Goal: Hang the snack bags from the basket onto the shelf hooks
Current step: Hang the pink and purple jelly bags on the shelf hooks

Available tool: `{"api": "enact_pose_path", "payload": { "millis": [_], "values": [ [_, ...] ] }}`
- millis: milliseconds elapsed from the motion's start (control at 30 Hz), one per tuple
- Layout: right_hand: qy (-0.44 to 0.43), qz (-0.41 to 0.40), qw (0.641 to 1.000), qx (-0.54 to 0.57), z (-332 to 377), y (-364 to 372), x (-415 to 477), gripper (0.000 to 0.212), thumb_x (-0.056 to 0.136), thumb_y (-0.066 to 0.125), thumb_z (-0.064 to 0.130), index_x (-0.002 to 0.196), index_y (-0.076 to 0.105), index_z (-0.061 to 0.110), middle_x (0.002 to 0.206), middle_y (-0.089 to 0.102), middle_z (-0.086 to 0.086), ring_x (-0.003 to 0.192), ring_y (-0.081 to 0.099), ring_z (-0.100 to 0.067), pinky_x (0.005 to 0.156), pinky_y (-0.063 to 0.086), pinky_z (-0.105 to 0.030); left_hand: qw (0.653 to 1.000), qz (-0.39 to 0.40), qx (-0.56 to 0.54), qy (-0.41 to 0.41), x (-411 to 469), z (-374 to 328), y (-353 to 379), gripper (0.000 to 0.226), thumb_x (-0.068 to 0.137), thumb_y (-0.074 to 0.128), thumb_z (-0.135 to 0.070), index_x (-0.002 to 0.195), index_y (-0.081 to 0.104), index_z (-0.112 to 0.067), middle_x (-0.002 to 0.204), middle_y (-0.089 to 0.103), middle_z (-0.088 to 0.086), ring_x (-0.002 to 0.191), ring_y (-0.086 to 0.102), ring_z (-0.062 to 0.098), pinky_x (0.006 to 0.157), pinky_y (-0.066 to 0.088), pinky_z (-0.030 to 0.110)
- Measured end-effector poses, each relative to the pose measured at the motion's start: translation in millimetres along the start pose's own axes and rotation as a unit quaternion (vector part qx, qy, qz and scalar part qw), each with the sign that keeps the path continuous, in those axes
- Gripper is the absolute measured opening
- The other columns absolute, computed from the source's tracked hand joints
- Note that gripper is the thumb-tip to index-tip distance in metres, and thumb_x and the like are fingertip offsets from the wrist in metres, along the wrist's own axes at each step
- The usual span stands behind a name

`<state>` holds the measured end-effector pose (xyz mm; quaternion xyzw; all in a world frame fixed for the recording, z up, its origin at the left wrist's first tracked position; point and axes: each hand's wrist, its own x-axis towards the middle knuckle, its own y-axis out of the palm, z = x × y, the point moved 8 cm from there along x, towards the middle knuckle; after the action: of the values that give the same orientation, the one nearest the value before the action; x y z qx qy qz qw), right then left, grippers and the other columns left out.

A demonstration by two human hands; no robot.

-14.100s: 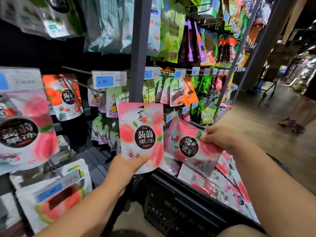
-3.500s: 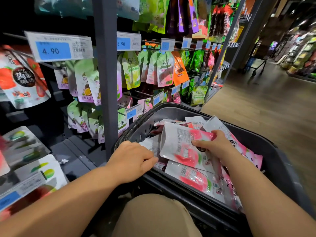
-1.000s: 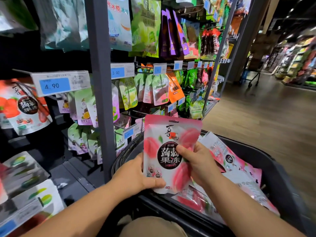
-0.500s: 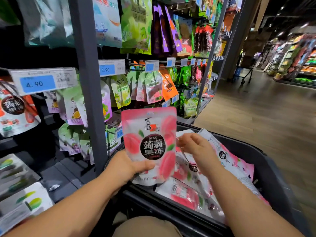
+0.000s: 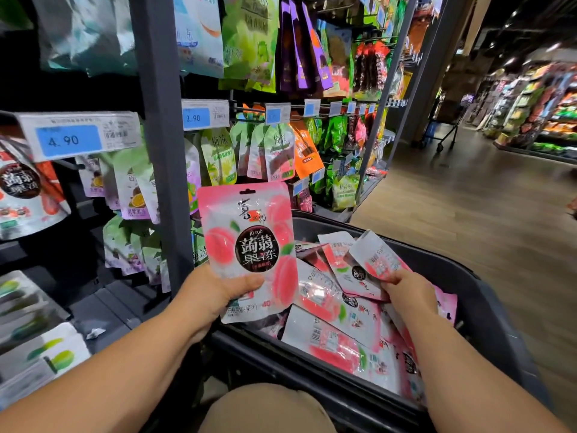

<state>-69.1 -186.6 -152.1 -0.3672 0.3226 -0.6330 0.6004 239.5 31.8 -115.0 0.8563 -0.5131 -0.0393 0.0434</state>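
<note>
1. A supermarket aisle: a dark shelf post (image 5: 162, 151) stands among rows of hanging snack packs (image 5: 218, 154). Wood-look floor (image 5: 468, 214) runs off to the right, and a black basket (image 5: 477, 285) sits in front of the person's knee (image 5: 265, 407).
2. Half a second ago the right hand (image 5: 409, 292) was up beside the pink peach bag (image 5: 246, 242). It has since dropped into the basket and taken hold of a second bag (image 5: 374, 260) on the heap. A second ago both hands shared the pink peach bag.
3. The left hand (image 5: 218, 295) still holds the pink peach bag upright, printed face to the camera. The bag is above the basket's near-left rim and just right of the post. The thumb lies across the front low down, with the fingers behind.
4. The right hand, knuckles up, pinches the second bag's lower edge with the thumb on top. That bag tilts upward, its pale barcoded back showing, and rests on the other pink bags (image 5: 327, 339) in the basket.
5. The left hand covers the pink peach bag's lower left corner, and the right fingers under the second bag are hidden. The 4.90 price tag (image 5: 71, 139) is blurred, the packs at the left edge are cut off by the frame, and the far aisle is smeared.
</note>
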Motion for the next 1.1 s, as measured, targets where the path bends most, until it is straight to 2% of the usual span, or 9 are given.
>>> {"api": "enact_pose_path", "payload": {
  "millis": [67,167,267,533,667,733,867,967,1100],
  "values": [
    [-0.008,-0.018,1.0,0.018,4,-4,-2,0.012,0.09,0.068,0.026,0.098,0.077,0.026,0.106,0.071,-0.005,0.099,0.061,-0.028,0.074,0.042,-0.03,1.0,0.001,-0.003,0.003,0,0,0,0.018,0.075,0.074,0.008,0.09,0.071,-0.002,0.069,0.074,-0.001,0.057,0.066,0.006,0.055,0.051,0.016],
    [-0.048,-0.023,0.996,0.077,23,-11,-8,0.005,0.088,0.071,0.028,0.087,0.074,0.032,0.098,0.073,0.002,0.093,0.062,-0.021,0.074,0.046,-0.031,1.0,-0.002,-0.018,0.003,-1,-1,1,0.022,0.074,0.074,0.009,0.093,0.071,-0.002,0.072,0.075,0.001,0.059,0.067,0.007,0.056,0.052,0.017],
    [-0.103,0.013,0.989,0.103,52,-7,-20,0.016,0.084,0.076,0.028,0.074,0.07,0.039,0.086,0.071,0.01,0.087,0.063,-0.015,0.072,0.047,-0.031,0.999,-0.009,-0.031,0.012,-3,-1,0,0.024,0.074,0.074,0.01,0.094,0.071,-0.004,0.076,0.076,0.001,0.062,0.068,0.008,0.056,0.053,0.017],
    [-0.189,0.125,0.968,0.111,114,15,-66,0.017,0.085,0.076,0.035,0.07,0.071,0.041,0.075,0.07,0.018,0.079,0.065,-0.009,0.068,0.048,-0.024,0.999,-0.037,-0.029,0.014,-7,2,-4,0.021,0.073,0.078,0.006,0.088,0.073,-0.009,0.077,0.076,0.002,0.065,0.069,0.012,0.058,0.055,0.021],
    [-0.175,0.166,0.956,0.167,116,21,-69,0.015,0.095,0.064,0.03,0.102,0.076,0.025,0.08,0.073,0.009,0.076,0.069,-0.01,0.066,0.053,-0.017,0.999,-0.037,-0.023,0.014,-7,1,-4,0.019,0.073,0.078,0.005,0.087,0.074,-0.007,0.076,0.076,0.003,0.065,0.068,0.012,0.058,0.055,0.02],
    [-0.177,0.113,0.972,0.109,109,15,-60,0.026,0.092,0.068,0.029,0.118,0.069,0.025,0.091,0.07,0.011,0.084,0.065,-0.007,0.072,0.049,-0.016,0.999,-0.033,-0.016,0.013,-6,1,-4,0.019,0.073,0.079,0.004,0.087,0.074,-0.007,0.075,0.076,0.003,0.062,0.068,0.01,0.057,0.054,0.019],
    [-0.1,0.05,0.993,-0.034,83,13,-36,0.083,0.07,0.081,0.056,0.14,0.047,0.026,0.135,0.049,-0.003,0.13,0.041,-0.026,0.105,0.041,-0.042,0.999,-0.033,-0.011,0.015,-6,2,-4,0.02,0.072,0.079,0.003,0.088,0.073,-0.008,0.076,0.076,0.003,0.062,0.068,0.011,0.057,0.054,0.02],
    [-0.038,0.101,0.994,-0.016,68,22,-29,0.108,0.062,0.079,0.069,0.147,0.034,0.023,0.141,0.046,-0.007,0.129,0.046,-0.029,0.101,0.046,-0.046,0.999,-0.028,-0.007,0.016,-5,3,-3,0.021,0.072,0.08,0.003,0.089,0.074,-0.008,0.079,0.076,0.004,0.065,0.068,0.012,0.059,0.054,0.02],
    [-0.011,0.139,0.99,-0.001,60,24,-28,0.112,0.062,0.079,0.07,0.149,0.027,0.023,0.143,0.048,-0.005,0.124,0.052,-0.028,0.094,0.049,-0.041,1.0,-0.023,-0.011,0.017,-5,2,-4,0.021,0.073,0.079,0.003,0.09,0.073,-0.009,0.078,0.076,0.003,0.064,0.069,0.01,0.058,0.054,0.019]
  ]
}}
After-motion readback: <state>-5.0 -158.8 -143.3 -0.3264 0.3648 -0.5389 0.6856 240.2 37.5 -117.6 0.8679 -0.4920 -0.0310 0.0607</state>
